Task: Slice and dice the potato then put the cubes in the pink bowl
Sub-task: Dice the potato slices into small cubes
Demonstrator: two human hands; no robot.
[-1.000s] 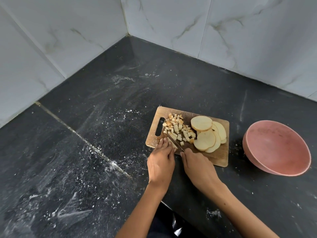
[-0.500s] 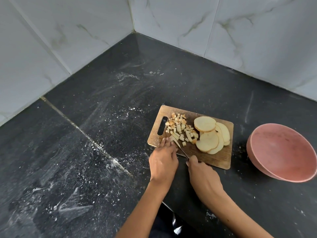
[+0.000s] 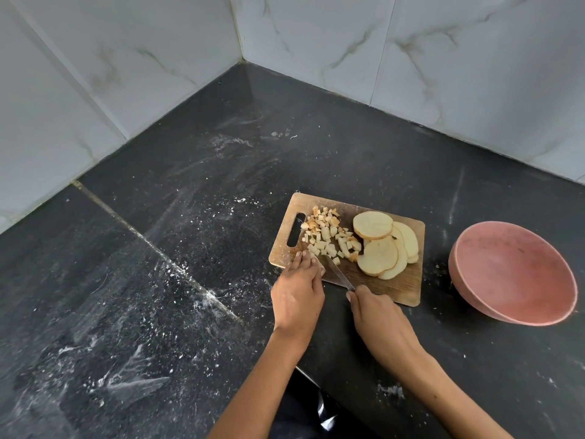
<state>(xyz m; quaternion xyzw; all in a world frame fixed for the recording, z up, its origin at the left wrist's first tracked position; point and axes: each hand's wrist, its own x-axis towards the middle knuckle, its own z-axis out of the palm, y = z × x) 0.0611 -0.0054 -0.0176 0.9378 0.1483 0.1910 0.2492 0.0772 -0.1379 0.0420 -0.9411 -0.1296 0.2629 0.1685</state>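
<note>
Cubes (image 3: pixel 329 237) pile on the board's (image 3: pixel 408 286) left; my left hand (image 3: pixel 297 296) presses flat fingers on a strip to steady it, my right hand (image 3: pixel 376 321) grips the knife (image 3: pixel 338 272), uncut slices (image 3: pixel 380 248) wait toward the empty pink bowl (image 3: pixel 512 274) on the tabletop (image 3: pixel 158 280)

The right hand (image 3: pixel 378 315) hides the knife (image 3: pixel 339 274) handle.

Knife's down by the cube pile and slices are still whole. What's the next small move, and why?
Probably bring the knife down through the piece under the left hand fingertips, because whole potato slices remain beside the cubes on the cutting board and the pink bowl looks empty.
</note>
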